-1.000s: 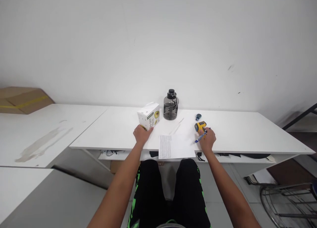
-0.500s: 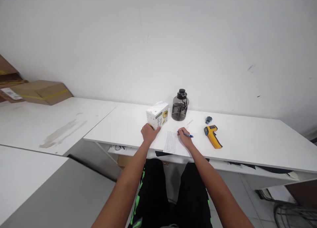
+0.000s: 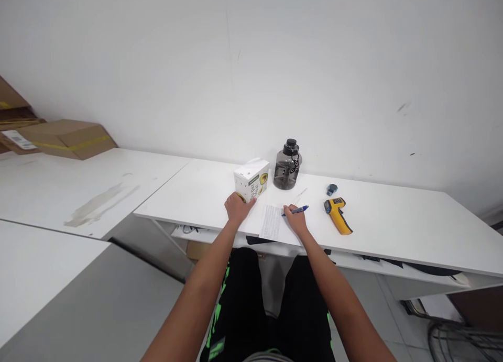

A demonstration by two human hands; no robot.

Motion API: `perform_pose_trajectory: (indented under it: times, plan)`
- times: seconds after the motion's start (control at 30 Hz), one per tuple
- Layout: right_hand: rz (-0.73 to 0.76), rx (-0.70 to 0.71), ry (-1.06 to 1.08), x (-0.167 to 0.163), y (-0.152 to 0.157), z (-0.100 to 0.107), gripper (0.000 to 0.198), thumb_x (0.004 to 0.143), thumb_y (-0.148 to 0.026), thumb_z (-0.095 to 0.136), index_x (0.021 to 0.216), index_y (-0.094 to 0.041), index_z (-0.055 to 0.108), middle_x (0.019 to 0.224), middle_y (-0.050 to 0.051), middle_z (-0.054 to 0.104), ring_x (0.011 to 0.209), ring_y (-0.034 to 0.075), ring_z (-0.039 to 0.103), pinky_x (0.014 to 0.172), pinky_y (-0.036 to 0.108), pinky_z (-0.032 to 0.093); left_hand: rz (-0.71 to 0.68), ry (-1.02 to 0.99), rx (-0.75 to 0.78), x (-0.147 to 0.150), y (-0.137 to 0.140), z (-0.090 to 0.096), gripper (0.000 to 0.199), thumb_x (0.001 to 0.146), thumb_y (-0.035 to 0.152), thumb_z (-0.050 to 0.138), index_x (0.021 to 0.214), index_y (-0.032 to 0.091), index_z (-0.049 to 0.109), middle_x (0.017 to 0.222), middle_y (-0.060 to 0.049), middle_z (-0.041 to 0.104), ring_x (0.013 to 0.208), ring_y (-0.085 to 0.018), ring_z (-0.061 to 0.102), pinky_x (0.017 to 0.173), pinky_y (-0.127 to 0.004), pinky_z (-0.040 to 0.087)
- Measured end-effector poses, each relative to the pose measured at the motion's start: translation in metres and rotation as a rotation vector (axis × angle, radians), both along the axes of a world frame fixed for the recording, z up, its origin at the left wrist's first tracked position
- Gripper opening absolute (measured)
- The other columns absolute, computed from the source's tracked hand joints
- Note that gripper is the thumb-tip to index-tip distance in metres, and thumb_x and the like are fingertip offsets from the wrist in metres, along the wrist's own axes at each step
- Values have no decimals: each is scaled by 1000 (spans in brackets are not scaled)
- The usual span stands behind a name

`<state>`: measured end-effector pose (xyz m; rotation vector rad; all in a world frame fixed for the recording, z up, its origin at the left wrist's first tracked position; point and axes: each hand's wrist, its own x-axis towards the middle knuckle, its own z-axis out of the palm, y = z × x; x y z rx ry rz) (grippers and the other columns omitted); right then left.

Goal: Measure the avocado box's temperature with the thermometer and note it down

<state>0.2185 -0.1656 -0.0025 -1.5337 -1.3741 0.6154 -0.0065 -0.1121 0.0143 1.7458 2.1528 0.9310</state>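
My left hand (image 3: 238,207) is wrapped round the near lower end of a white carton (image 3: 251,176) with avocado pictures and "Meal" printed on it. The carton stands on the white table. A blue pen (image 3: 300,209) is pinched in my right hand (image 3: 295,218), its tip down by a sheet of paper (image 3: 271,221) covered with rows of writing. The paper lies between my two hands at the table's front edge. Just behind the carton and paper stands a dark see-through water jug (image 3: 286,167) with a black cap.
Right of my hand lie a yellow infrared thermometer gun (image 3: 338,216) and a small blue-grey object (image 3: 331,189). Cardboard boxes (image 3: 70,138) sit far left on an adjoining table. A shelf under the white tabletop (image 3: 401,220) holds several dark items.
The pen has swung in my right hand, its rear end now pointing higher and to the right. My left hand keeps its hold on the carton; the view has shifted slightly.
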Motion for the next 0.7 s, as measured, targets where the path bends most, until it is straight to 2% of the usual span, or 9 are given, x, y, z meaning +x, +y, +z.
perform_pose_trajectory:
  times: [0.27,0.5,0.7]
  plan:
    - [19,-10,17,-1,-1,1,38,76,-47,50,51,-25,31,50,-6,37,55,15,40,58,28,31,5,11,-5,-1,1,-2,60,69,66,64,102,20,46,114,-14,62,118,-33,53,100,-43,36]
    - [-9,-12,50,1,-1,2,35,78,-47,48,52,-25,36,51,-5,38,57,15,40,59,28,33,7,4,10,0,1,-3,59,69,65,65,101,20,45,113,-14,61,116,-33,53,99,-43,36]
    - [27,-27,59,2,-2,2,35,75,-45,51,51,-25,38,51,-5,42,58,15,41,59,28,34,7,-3,12,0,1,-4,59,69,66,66,100,21,45,112,-13,61,116,-33,53,99,-43,36]
